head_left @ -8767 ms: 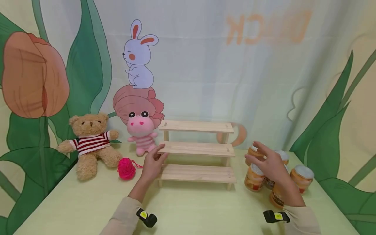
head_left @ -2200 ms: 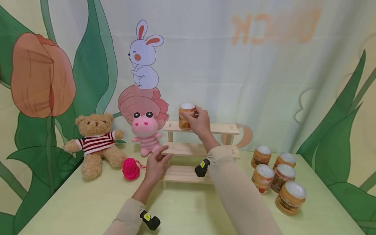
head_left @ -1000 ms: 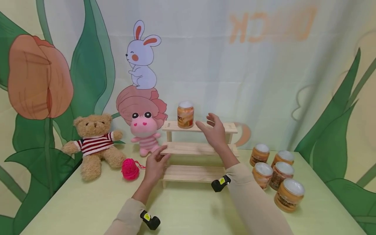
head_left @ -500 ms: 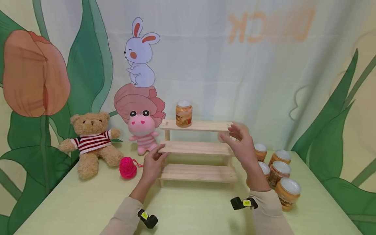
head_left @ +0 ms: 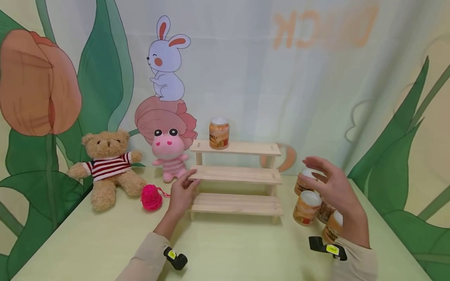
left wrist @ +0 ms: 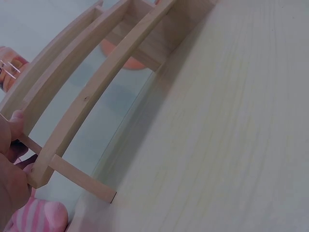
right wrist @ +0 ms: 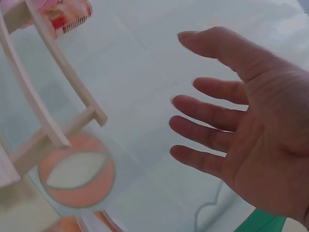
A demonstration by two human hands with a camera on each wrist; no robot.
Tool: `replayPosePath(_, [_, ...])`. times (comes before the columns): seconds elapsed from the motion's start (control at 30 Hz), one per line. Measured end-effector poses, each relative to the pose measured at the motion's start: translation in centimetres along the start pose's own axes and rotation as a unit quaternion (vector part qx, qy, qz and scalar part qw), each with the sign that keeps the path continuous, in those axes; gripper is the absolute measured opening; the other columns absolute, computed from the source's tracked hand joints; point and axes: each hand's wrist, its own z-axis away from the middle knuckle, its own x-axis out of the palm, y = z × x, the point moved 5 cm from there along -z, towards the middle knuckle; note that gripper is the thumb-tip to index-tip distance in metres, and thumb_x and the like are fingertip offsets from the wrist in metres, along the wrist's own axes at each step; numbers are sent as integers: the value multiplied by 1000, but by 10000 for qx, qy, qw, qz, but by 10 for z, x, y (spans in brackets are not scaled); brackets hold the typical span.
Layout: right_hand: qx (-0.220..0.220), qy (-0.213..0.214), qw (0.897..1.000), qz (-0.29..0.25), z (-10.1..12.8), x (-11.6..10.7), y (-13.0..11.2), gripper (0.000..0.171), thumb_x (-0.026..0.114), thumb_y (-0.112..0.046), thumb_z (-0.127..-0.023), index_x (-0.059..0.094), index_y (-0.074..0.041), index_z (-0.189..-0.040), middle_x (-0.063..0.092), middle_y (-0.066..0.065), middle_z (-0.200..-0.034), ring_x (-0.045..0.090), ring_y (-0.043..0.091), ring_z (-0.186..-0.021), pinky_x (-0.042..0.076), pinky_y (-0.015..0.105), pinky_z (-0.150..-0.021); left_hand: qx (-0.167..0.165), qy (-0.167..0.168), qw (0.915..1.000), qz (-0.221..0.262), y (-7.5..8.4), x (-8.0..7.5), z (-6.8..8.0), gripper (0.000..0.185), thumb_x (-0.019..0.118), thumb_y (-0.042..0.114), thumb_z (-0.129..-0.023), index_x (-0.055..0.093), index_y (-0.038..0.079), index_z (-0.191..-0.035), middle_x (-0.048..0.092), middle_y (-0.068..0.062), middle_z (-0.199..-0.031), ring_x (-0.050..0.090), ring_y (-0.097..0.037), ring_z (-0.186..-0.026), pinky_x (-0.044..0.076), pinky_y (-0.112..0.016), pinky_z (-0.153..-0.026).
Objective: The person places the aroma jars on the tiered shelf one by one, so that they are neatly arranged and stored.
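Wooden three-step shelf (head_left: 236, 175) stands on the pale green table (head_left: 228, 253), with one orange jar with a white lid (head_left: 218, 133) on its top step. A brown teddy bear (head_left: 107, 168), pink plush toy (head_left: 168, 154) and pink yarn ball (head_left: 151, 198) sit at its left side. The left hand (head_left: 183, 193) holds the middle step's end. The right hand (head_left: 334, 187) (fingers spread, holding nothing) floats over the group of orange jars (head_left: 306, 207); two seconds ago it gripped the jar up top.

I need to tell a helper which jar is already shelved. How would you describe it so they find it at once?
Look at the three-step wooden rack at the middle of the table. On its top step, near the left end, stands one orange jar with a white lid. It is the only jar up on the rack; the others cluster on the table to the right.
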Motion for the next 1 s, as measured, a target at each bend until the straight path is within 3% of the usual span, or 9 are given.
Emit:
replayPosePath(0.07, [74,-99,9998,185,2,-4,2,58,73,-28,-94,50,-5,-142,54,12,-139,49,31,-128,44,47,-103,5,31,10000,-53,1,-1,-1,36,70,10,-94,67,8,-130,71,-19,-98,60,-14,-77,44,-17,-55])
replayPosePath(0.13, [156,-112,9993,326,5,-8,7,59,74,-29,-93,51,-6,-142,54,13,-138,49,31,-127,44,46,-102,19,64,9999,-87,3,-1,-2,35,71,9,-94,67,8,-129,72,-18,-96,60,-12,-77,45,-17,-57])
replayPosePath(0.33, [187,1,9987,471,17,-25,25,59,73,-26,-94,50,-2,-142,54,17,-137,49,35,-125,43,11,-94,103,90,9998,-131,4,0,-1,36,72,6,-92,67,6,-128,72,-17,-94,64,-17,-81,47,-17,-60])
replayPosePath(0.43, [288,68,9974,662,22,-34,35,57,70,-27,-96,49,0,-142,54,18,-136,48,36,-124,39,5,-90,83,92,9999,-88,2,0,-1,36,72,6,-92,67,7,-128,72,-17,-94,64,-19,-82,47,-17,-60])
replayPosePath(0.6, [501,217,9941,934,29,-47,55,58,68,-27,-98,47,3,-143,53,24,-137,48,35,-121,41,10,-87,54,69,9999,-49,1,1,-1,35,71,8,-93,68,9,-128,72,-17,-95,64,-17,-83,48,-18,-62])
replayPosePath(0.77, [868,-49,9904,1071,39,-55,76,62,68,-31,-97,45,5,-143,52,29,-136,48,40,-120,48,42,-94,48,64,9999,-80,1,0,0,36,71,9,-93,67,8,-129,72,-17,-95,62,-15,-80,46,-17,-59])
replayPosePath(0.83, [1072,-341,9876,1094,45,-58,84,64,70,-33,-96,47,4,-142,53,27,-136,50,40,-119,49,46,-90,21,35,10000,-78,0,0,0,36,71,9,-94,67,8,-130,71,-17,-95,60,-15,-78,45,-17,-57])
replayPosePath(1.0, [1431,-1118,9792,905,65,-66,104,58,73,-32,-93,53,2,-135,57,21,-132,56,16,-112,51,28,-79,-60,12,9999,-100,0,0,-1,36,71,11,-94,67,10,-130,70,-16,-95,57,-13,-74,44,-18,-55])
